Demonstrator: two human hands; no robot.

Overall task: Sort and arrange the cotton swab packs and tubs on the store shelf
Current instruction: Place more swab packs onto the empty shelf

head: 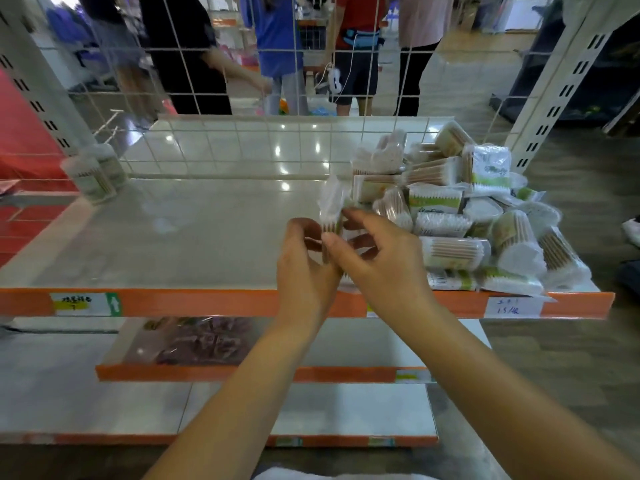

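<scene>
Both hands, left hand point(304, 258) and right hand point(377, 258), pinch one clear, crinkly cotton swab pack point(331, 211) mid-frame; it could slip, or an elbow might topple the messy pile of packs point(467, 216) at right.

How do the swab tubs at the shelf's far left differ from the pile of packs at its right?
The tubs stand upright together; the pile of packs lies jumbled. The tubs are few, the pile of packs many. The tubs stand further from both hands than the pile. Both sit on the same shelf.

We look forward and down from head height, close over the shelf point(173, 237), through its wire back point(242, 81) into the store beyond.
</scene>
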